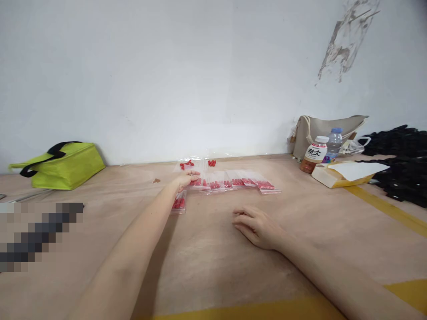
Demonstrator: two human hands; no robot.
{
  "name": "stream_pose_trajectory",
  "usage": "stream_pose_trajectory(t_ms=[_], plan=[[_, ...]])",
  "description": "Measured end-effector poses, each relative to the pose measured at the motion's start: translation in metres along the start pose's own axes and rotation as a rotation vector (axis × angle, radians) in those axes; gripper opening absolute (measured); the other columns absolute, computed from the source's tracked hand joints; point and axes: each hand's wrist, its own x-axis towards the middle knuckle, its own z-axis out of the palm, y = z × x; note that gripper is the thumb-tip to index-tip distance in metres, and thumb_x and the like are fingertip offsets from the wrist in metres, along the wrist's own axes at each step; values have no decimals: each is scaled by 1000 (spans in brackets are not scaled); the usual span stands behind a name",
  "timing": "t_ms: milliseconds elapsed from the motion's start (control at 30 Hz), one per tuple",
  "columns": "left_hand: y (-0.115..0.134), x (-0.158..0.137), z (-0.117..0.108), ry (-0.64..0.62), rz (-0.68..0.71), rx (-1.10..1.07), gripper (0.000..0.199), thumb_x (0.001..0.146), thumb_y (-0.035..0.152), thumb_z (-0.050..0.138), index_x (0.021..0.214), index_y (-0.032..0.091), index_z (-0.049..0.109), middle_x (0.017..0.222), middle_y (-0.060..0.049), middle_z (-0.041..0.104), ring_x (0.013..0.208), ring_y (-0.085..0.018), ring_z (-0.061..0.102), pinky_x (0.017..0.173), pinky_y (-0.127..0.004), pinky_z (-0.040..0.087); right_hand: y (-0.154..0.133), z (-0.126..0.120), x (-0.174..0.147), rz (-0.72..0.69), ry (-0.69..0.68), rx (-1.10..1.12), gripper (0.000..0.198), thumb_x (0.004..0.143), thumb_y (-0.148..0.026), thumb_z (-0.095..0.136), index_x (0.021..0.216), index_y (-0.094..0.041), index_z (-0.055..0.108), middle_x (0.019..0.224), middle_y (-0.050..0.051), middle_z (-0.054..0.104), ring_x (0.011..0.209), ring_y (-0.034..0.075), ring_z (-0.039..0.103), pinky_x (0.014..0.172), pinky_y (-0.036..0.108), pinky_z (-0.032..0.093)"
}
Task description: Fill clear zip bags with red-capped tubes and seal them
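A row of clear plastic bags point(240, 174) with small red pieces in their lower ends lies on the covered table. My left hand point(187, 178) reaches over the left end of this row, its visible fingers stretched out above or on a bag with red pieces point(197, 182). Whether it touches the plastic is hard to see. Below my left wrist lies another bag of red pieces point(179, 203), partly covered by the arm. My right hand point(255, 226) rests on the table in front of the row, fingers loosely bent and slightly apart, holding nothing. Behind, near the wall, are loose-looking red pieces point(212, 163).
A lime-green bag point(71, 166) stands at the left by the wall. On the right are a brown drink bottle point(313, 155), a water bottle point(334, 144), a grey bag point(320, 126), an opened yellow-white box point(347, 174) and a black pile point(400, 164). Yellow tape point(253, 310) crosses the front.
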Motion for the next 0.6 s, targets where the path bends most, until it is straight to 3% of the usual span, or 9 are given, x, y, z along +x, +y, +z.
stream_pose_trajectory(t_ms=[133,233,333,400,600], plan=[[-2,12,4,29,16,192,32,56,33,74,81,16,63,65,-2,64,61,-17,59,58,-26,43,2,2,-3,29,-8,17,16,86,-20,45,93,-20,59,109,10,55,88,16,55,75,30,47],[-4,9,-6,129,22,323,29,54,33,74,76,18,62,74,-3,66,77,-21,60,67,-26,42,4,2,-4,32,-26,37,16,86,-20,44,94,-20,59,111,11,53,87,15,55,75,31,47],[-11,-1,-30,235,-29,431,32,49,32,75,73,19,59,83,-6,66,91,-26,58,73,-27,41,4,1,-5,29,-27,44,16,86,-20,44,94,-21,58,111,10,52,86,15,54,74,31,46],[-17,-11,-50,274,-87,479,37,46,32,77,74,18,56,83,-7,65,89,-28,58,70,-29,41,5,1,-6,35,-29,50,16,85,-20,45,94,-21,58,112,10,51,85,15,53,74,31,46],[-42,-33,-92,258,-254,424,56,33,37,82,75,17,51,71,-2,62,81,-25,58,59,-25,39,6,3,-6,53,-10,60,16,85,-19,45,92,-20,59,112,11,50,86,15,55,75,31,46]])
